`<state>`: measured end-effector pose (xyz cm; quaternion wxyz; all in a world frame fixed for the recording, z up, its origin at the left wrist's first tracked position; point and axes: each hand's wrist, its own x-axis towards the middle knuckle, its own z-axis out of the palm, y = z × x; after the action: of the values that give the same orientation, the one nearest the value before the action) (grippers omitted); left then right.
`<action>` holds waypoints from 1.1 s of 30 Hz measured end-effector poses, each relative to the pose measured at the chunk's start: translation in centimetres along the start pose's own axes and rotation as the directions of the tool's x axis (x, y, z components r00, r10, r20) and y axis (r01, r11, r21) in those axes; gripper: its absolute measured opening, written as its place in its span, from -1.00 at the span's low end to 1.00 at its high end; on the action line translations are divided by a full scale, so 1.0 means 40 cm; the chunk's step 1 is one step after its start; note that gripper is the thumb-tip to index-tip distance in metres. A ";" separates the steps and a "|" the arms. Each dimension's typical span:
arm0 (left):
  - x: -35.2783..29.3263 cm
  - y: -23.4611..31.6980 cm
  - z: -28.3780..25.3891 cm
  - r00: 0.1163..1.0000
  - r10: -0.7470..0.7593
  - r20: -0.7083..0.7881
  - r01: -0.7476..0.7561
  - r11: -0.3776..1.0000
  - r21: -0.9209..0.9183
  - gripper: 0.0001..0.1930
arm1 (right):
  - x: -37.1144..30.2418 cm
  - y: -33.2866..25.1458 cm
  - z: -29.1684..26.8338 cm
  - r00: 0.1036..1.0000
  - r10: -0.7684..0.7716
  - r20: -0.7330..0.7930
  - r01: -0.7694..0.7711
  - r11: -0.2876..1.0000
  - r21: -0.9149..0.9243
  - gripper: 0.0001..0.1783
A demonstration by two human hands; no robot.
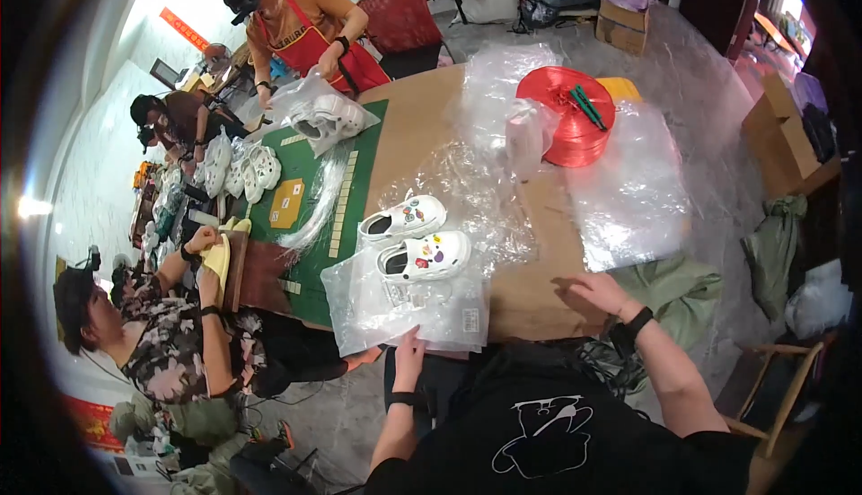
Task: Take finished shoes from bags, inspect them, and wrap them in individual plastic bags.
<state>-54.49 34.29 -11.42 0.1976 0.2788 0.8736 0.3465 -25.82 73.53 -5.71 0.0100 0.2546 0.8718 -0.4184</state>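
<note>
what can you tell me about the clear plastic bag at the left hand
The clear plastic bag looks thin, glossy and lightly creased, with a small pale label near its right side. It lies roughly flat at the near side of the table, overlapping a corner of the green mat. The left hand touches its near edge. The nearer white clog overlaps its far part; whether it rests on it is unclear.

Ahead of me, a green clip (588,106) rests on a red roll (575,147). A red chair (401,19) stands beyond the counter (409,131); a cardboard box (621,30) sits farther right.
</note>
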 end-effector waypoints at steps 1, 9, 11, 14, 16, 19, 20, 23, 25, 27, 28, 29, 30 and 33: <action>0.036 0.005 -0.017 0.997 0.075 0.034 -0.078 0.988 0.129 -0.46 | 0.034 -0.042 0.005 0.998 -0.066 0.017 0.065 0.996 0.057 -0.61; 0.381 0.048 -0.155 0.943 0.291 -0.161 -0.217 0.905 0.367 -0.28 | 0.319 -0.270 0.246 0.898 -0.438 0.031 0.438 0.891 -0.121 -0.40; 0.486 0.059 -0.185 0.895 0.441 -0.070 -0.376 0.828 0.417 -0.22 | 0.367 -0.291 0.302 0.927 -0.374 -0.044 0.366 0.922 -0.123 -0.31; 0.603 0.055 -0.192 0.859 0.457 0.232 -0.510 0.720 0.470 -0.17 | 0.420 -0.291 0.361 0.917 -0.365 -0.161 0.351 0.930 -0.107 -0.25; 0.654 0.067 -0.175 0.853 0.485 0.195 -0.520 0.757 0.396 -0.26 | 0.442 -0.286 0.374 0.910 -0.377 -0.174 0.362 0.925 -0.111 -0.20; 0.688 0.088 -0.145 0.818 0.476 0.324 -0.573 0.723 0.385 -0.62 | 0.458 -0.262 0.398 0.918 -0.359 -0.170 0.351 0.933 -0.072 -0.17; 0.688 0.089 -0.133 0.731 0.605 0.316 -0.682 0.669 0.295 -0.67 | 0.459 -0.257 0.404 0.900 -0.379 -0.214 0.365 0.925 -0.103 -0.15; 0.702 0.084 -0.118 0.674 0.680 0.288 -0.739 0.614 0.278 -0.73 | 0.439 -0.248 0.444 0.849 -0.420 -0.321 0.384 0.907 -0.169 -0.15; 0.740 0.010 -0.112 0.690 0.668 0.278 -0.722 0.659 0.209 -0.79 | 0.450 -0.242 0.480 0.810 -0.463 -0.359 0.415 0.886 -0.206 -0.18; 0.729 0.012 -0.101 0.597 0.788 0.152 -0.796 0.557 0.238 -0.84 | 0.457 -0.253 0.505 0.759 -0.486 -0.434 0.421 0.874 -0.242 -0.23; 0.699 0.050 -0.107 0.607 0.781 0.145 -0.780 0.551 0.296 -0.81 | 0.445 -0.271 0.497 0.740 -0.473 -0.478 0.395 0.881 -0.260 -0.26; 0.666 0.086 -0.112 0.636 0.767 0.084 -0.755 0.596 0.275 -0.81 | 0.419 -0.296 0.477 0.722 -0.480 -0.499 0.377 0.877 -0.298 -0.26; 0.633 0.090 -0.122 0.678 0.735 0.030 -0.716 0.651 0.253 -0.81 | 0.394 -0.324 0.473 0.677 -0.485 -0.554 0.292 0.867 -0.403 -0.24; 0.584 0.139 -0.148 0.744 0.666 -0.056 -0.659 0.745 0.105 -0.84 | 0.308 -0.366 0.468 0.607 -0.433 -0.666 0.144 0.885 -0.443 -0.24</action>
<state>-73.65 49.30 -6.95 0.0113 0.5623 0.7386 0.3718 -46.81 57.50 -10.10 -0.3741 0.2513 0.8856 -0.1120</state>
